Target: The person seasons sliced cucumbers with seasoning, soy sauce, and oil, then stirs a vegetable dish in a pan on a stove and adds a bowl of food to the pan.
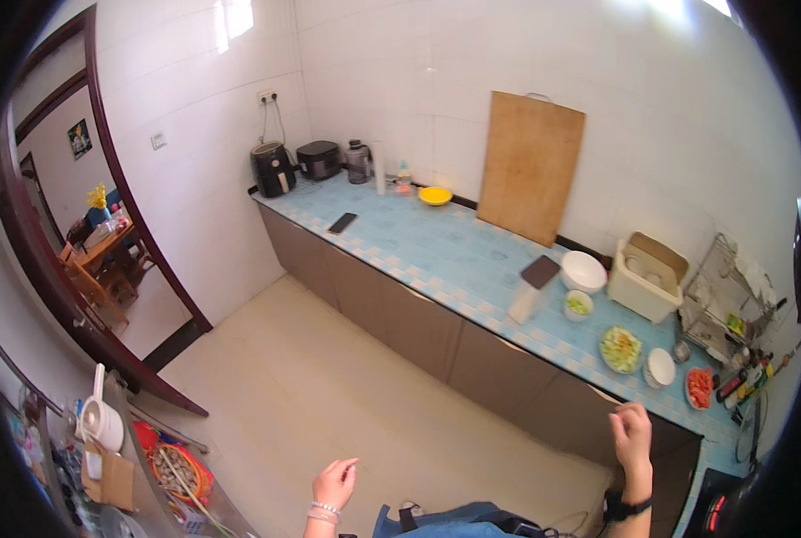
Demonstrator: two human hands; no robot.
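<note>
My left hand, with bracelets at the wrist, hangs over the floor with loosely curled fingers and holds nothing that I can see. My right hand, with a black band on the wrist, is raised near the counter's front edge, its fingers bent and no object visible in it. Closest to it on the blue tiled counter are a plate of cut red food, a white bowl and a plate of chopped green vegetable. Beyond them stand a small bowl of green pieces and a larger white bowl.
A wooden cutting board leans on the wall. A lidded container, a cream bin, a wire rack, a phone and an air fryer stand or lie on the counter. Shelves with a white pot are at left, below a doorway.
</note>
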